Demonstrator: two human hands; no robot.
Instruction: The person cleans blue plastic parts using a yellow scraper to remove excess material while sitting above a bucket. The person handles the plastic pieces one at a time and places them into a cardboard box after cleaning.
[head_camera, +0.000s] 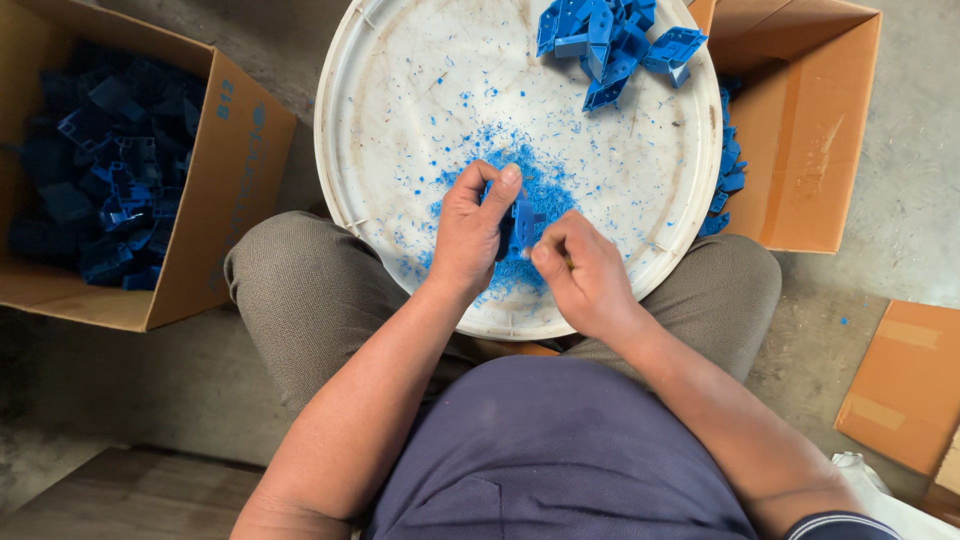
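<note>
A round white lid (400, 120) rests on my lap as a work surface. My left hand (470, 230) grips a small blue plastic part (523, 222) above a patch of blue shavings (545, 185). My right hand (585, 270) is closed right beside the part, its fingertips pressed against it; whether it holds a small tool is hidden by the fingers. A pile of several blue plastic parts (610, 40) lies at the lid's far edge.
An open cardboard box (230, 190) on the left holds many dark blue parts (100, 160). Another cardboard box (810, 130) stands at the right with blue parts (728, 165) showing beside the lid. A flat cardboard piece (905, 385) lies on the concrete floor at right.
</note>
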